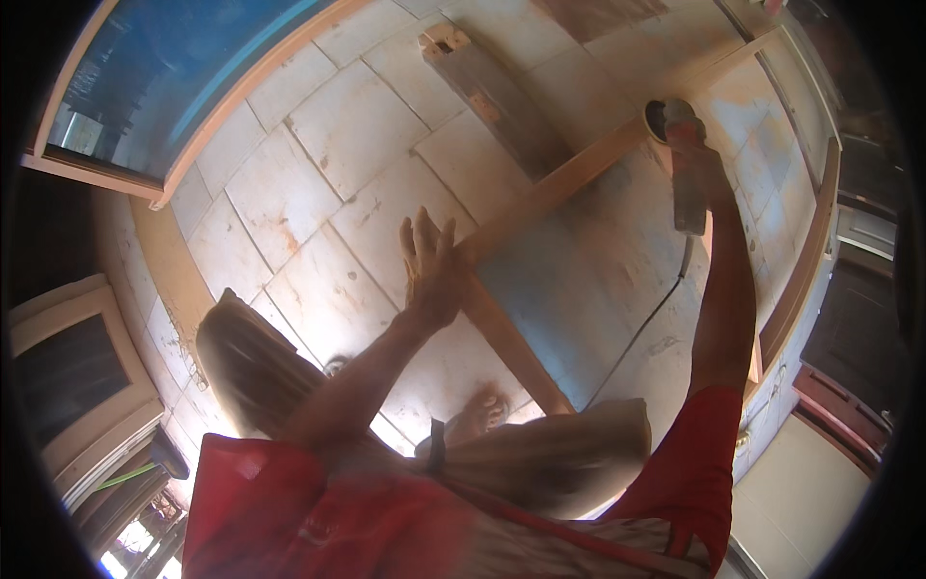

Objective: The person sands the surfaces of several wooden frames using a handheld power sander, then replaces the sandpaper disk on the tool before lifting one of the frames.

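In my right hand (687, 133) is an angle grinder (689, 203), gripped near its head. Its round disc meets the far right corner of a wooden frame (550, 201) lying on the floor. A dark cord (644, 323) trails from the tool's rear end toward me. My left hand (431, 265) presses on the frame's near left corner, fingers outstretched and apart, holding no tool. Bluish dust or paint colours the floor inside the frame.
Beyond the frame lies a wooden beam (502, 106) on the stained floor tiles (318, 183). A blue-paned framed panel (193, 77) stands at the upper left. Another wooden frame (87, 362) is at the left, and a long timber (796, 280) runs along the right. My bare foot (477, 415) is near the frame.
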A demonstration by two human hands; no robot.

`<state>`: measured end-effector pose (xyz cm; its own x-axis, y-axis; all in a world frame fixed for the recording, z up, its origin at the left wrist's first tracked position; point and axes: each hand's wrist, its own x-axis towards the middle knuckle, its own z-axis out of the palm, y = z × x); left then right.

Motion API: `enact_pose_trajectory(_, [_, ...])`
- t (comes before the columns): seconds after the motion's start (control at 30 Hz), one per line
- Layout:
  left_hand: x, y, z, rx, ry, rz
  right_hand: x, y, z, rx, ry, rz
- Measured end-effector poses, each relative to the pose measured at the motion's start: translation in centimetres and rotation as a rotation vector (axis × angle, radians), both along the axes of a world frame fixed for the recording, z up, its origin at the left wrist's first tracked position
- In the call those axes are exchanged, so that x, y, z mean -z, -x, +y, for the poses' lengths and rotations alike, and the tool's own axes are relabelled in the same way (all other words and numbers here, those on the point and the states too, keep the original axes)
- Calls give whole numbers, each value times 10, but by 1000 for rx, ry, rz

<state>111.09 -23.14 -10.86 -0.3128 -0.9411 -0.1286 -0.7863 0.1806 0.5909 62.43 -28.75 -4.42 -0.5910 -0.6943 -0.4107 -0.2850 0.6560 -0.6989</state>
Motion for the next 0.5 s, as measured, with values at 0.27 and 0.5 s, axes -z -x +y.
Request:
enact_pose_trajectory(0.27, [6, -5, 0, 52, 117, 21, 2, 38, -26, 72, -54, 182])
enact_pose_trajectory(0.5, [19, -13, -2, 78, 161, 194, 6, -36, 17, -94, -12, 22])
